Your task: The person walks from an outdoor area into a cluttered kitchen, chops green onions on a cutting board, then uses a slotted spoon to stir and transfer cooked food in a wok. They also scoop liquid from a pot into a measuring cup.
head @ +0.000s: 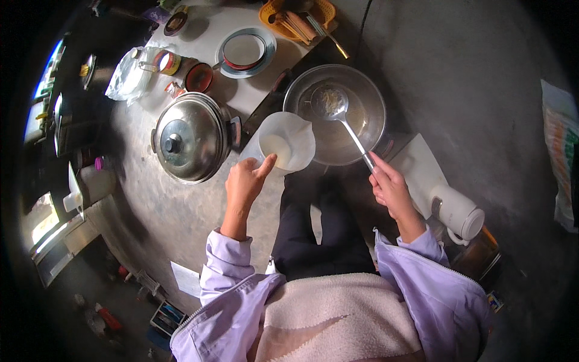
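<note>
My left hand (248, 181) grips a translucent plastic pitcher (296, 135) by its near side, thumb over the rim. A pale, cloudy liquid (276, 148) lies at its bottom. The pitcher's spout side overlaps the left edge of a wide metal pan (371, 99). In my right hand (390, 185) is the handle of a metal skimmer (355, 131). Its round head is over the pan and holds small pale bits (332, 100). Whether the head touches the pan's bottom, I cannot tell. Part of the pan's near left rim is hidden behind the pitcher.
A lidded steel pot (190, 135) stands left of the pitcher. Beyond it, a white table (294, 59) bears a red-rimmed bowl (244, 50), a red cup (199, 77) and a plastic bag (129, 79). A yellow basket (267, 13) holds utensils. A white kettle (457, 212) is at right.
</note>
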Demonstrator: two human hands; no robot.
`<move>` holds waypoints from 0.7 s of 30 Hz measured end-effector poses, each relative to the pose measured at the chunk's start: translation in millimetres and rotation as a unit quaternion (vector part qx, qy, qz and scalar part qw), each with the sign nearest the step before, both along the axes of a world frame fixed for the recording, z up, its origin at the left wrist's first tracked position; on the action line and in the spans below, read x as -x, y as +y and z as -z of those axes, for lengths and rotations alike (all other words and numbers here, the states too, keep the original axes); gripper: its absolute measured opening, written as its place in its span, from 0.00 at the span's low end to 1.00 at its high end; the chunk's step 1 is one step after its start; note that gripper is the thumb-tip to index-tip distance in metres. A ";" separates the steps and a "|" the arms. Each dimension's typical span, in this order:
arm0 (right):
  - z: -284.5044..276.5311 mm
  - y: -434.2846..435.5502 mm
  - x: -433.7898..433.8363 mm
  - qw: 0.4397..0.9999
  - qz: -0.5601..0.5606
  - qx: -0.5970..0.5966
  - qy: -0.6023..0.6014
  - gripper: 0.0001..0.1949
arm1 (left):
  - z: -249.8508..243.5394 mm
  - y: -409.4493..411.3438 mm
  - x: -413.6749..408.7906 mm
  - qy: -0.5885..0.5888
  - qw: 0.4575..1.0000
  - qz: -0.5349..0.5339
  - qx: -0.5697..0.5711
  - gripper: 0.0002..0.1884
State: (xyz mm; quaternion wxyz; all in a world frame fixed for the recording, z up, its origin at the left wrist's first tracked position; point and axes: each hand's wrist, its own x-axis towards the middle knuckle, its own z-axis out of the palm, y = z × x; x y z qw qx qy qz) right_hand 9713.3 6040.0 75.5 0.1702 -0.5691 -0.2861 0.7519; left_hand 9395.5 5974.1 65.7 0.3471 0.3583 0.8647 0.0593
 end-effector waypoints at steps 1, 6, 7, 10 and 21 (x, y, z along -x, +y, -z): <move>-7.0 -4.4 0.2 0.999 -0.022 -0.028 -0.014 0.23 | 2.2 0.4 -0.1 0.006 1.000 0.007 -0.006 0.36; -9.5 -30.0 3.7 0.840 -0.196 -0.477 -0.167 0.23 | -1.2 6.9 -4.6 0.003 1.000 0.005 -0.015 0.38; -22.8 -29.2 4.5 0.859 -0.247 -0.414 -0.170 0.24 | 1.6 5.5 -2.0 0.003 1.000 0.006 -0.009 0.38; -7.6 -28.3 2.7 0.831 -0.250 -0.439 -0.232 0.25 | 2.5 5.1 -0.2 0.004 1.000 0.013 -0.005 0.39; 127.7 10.1 -11.5 0.791 -0.253 -0.340 -0.442 0.23 | 3.2 6.2 3.7 -0.004 1.000 0.012 0.005 0.37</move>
